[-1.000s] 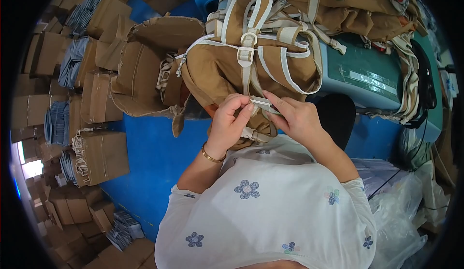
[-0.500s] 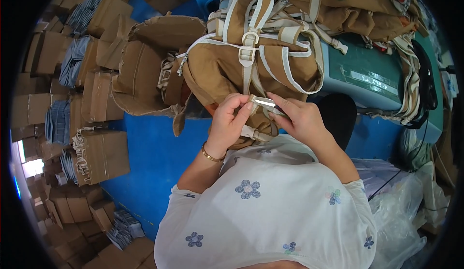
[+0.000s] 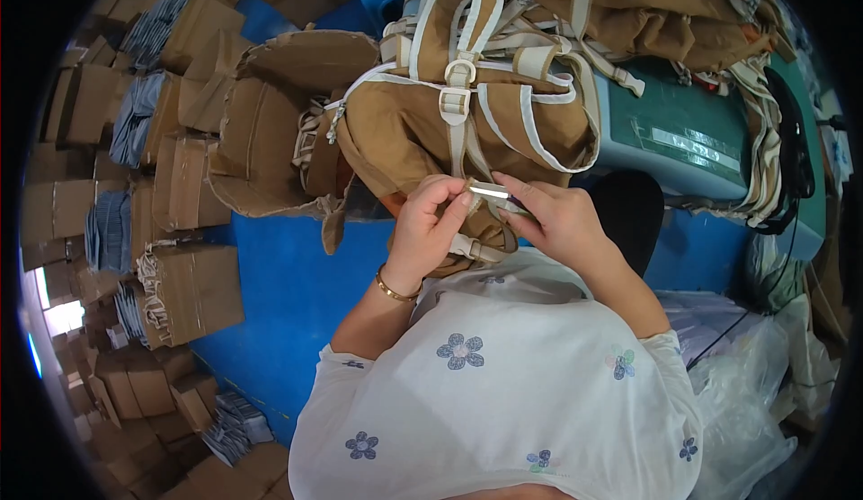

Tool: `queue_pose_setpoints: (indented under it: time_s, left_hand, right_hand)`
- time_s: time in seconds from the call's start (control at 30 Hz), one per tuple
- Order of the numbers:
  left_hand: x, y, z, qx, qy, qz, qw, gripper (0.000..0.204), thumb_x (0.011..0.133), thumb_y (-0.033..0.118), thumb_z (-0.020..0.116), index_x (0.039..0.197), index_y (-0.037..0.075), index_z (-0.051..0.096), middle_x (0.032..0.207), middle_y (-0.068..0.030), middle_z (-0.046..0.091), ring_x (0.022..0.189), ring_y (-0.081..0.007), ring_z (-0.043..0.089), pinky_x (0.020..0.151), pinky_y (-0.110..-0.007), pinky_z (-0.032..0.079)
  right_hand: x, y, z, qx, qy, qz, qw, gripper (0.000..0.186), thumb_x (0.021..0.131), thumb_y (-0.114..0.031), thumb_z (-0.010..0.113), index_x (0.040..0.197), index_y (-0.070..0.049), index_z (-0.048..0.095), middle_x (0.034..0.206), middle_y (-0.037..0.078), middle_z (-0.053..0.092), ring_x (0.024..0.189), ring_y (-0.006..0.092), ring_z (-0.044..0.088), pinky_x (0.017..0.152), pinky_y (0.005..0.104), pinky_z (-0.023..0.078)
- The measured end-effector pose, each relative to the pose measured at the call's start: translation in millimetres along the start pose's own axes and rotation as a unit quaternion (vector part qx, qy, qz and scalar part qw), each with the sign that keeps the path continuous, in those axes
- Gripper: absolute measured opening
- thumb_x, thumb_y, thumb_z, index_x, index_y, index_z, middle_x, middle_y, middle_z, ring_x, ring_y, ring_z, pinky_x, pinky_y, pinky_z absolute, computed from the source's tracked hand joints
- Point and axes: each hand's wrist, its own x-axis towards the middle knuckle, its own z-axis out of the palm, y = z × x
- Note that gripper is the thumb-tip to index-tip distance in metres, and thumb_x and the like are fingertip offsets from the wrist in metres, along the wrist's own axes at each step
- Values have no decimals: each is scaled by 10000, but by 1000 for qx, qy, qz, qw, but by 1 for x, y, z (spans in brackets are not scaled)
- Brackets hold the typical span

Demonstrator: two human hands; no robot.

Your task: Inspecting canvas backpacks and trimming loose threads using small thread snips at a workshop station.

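A tan backpack (image 3: 395, 131) with cream webbing and white edging lies in front of me, partly over my lap. At its lower edge my left hand (image 3: 431, 217) is closed, pinching the end of a cream webbing strap (image 3: 468, 185) between thumb and fingers. My right hand (image 3: 562, 217) is closed around small silver thread snips (image 3: 490, 191). Their shiny blades point left and meet the strap end at my left fingertips; the handle is mostly hidden in my fingers. Just below, a cream buckle (image 3: 463, 246) hangs on another strap.
More tan bags (image 3: 647, 5) lie on a green-topped machine table (image 3: 674, 127) at the right. An open cardboard box (image 3: 261, 140) stands left of the backpack. Stacked boxes (image 3: 193, 289) and grey bundles fill the far left. Clear plastic bags (image 3: 737, 401) lie at the lower right.
Both hands keep nearly the same place, with the snips still at the strap end. The blades have turned very slightly. The view has shifted a little.
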Motion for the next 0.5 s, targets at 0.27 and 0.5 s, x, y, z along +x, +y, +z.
queue_pose_setpoints:
  time_s: [0.27, 0.5]
  left_hand:
    - [-2, 5, 1, -179, 38, -122, 976, 138, 905, 96, 535, 986, -6, 584, 888, -11, 601, 800, -77, 523, 719, -214, 425]
    - [-1, 2, 4, -271, 54, -123, 953, 148, 918, 59, 500, 1030, -3, 574, 954, -3, 609, 845, -53, 548, 759, -198, 444]
  right_hand:
    - [-2, 8, 2, 79, 38, 43, 995, 380, 765, -209, 681, 1115, -87, 598, 792, 81, 642, 635, 246, 624, 554, 316, 502]
    - [-6, 14, 16, 213, 32, 122, 969, 425, 785, -235, 698, 1116, 0, 573, 828, 130, 641, 703, 187, 622, 626, 284, 493]
